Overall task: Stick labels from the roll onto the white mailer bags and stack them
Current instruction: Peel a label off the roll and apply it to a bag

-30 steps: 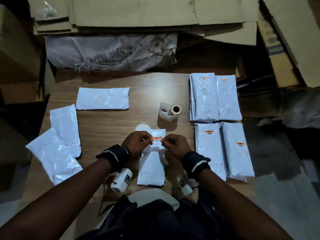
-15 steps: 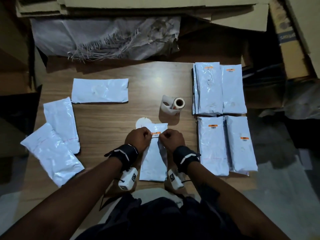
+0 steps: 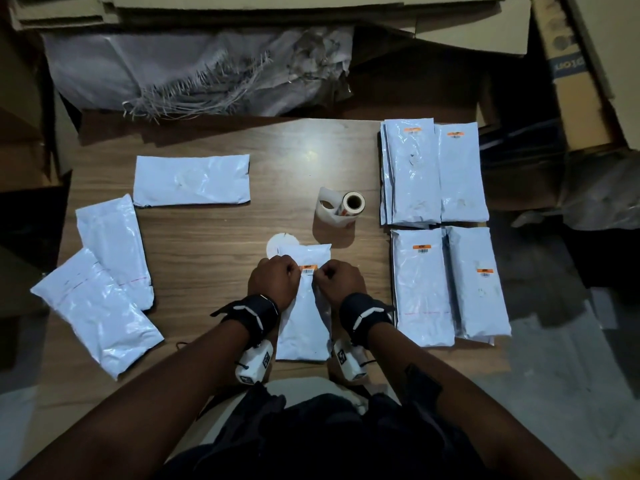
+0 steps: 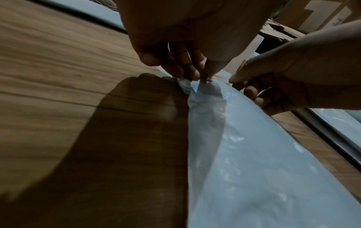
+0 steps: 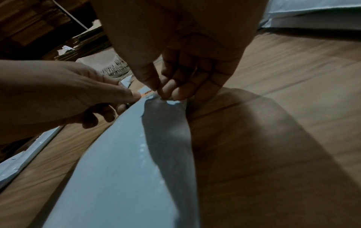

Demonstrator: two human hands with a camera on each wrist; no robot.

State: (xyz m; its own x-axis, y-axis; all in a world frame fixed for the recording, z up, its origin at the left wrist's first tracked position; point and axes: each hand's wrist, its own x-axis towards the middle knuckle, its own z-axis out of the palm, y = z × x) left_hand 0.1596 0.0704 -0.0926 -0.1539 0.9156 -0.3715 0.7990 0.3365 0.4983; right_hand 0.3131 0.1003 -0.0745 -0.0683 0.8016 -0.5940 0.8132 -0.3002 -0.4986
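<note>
A white mailer bag (image 3: 304,317) lies lengthwise on the wooden table (image 3: 207,265) right in front of me. An orange label (image 3: 308,269) with a barcode sits across the bag's upper part. My left hand (image 3: 293,271) pinches the label's left end and my right hand (image 3: 320,274) pinches its right end, both with curled fingers low on the bag. In the left wrist view the left hand (image 4: 201,77) meets the bag (image 4: 254,154). In the right wrist view the right hand (image 5: 162,94) does the same beside the label (image 5: 147,92). The label roll (image 3: 346,206) stands behind the bag.
Four piles of labelled bags (image 3: 420,289) fill the table's right side. Three unlabelled bags (image 3: 192,180) lie at the left, two of them overlapping near the left edge. A round white paper piece (image 3: 280,244) pokes out behind the centre bag. Cardboard and a woven sack (image 3: 194,71) lie beyond the table.
Both hands have come closer together and lower with the label, from above the bag's top edge down onto its upper face. The bag and the roll have not moved.
</note>
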